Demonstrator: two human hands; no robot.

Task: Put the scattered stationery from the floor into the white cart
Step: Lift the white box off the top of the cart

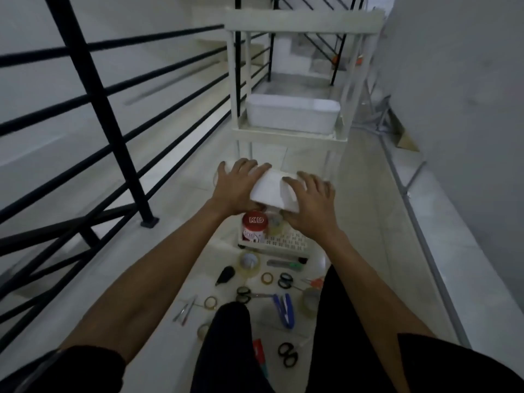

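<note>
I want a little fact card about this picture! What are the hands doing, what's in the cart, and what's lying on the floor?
left hand: left hand grips the white bin
right hand: right hand grips the same bin
cart: white cart stands ahead, a white tub on its middle shelf
bottom tray: a red-lidded jar sits in it
floor: blue stapler, black scissors, tape rolls such as the clear tape roll
left side: black railing
</note>
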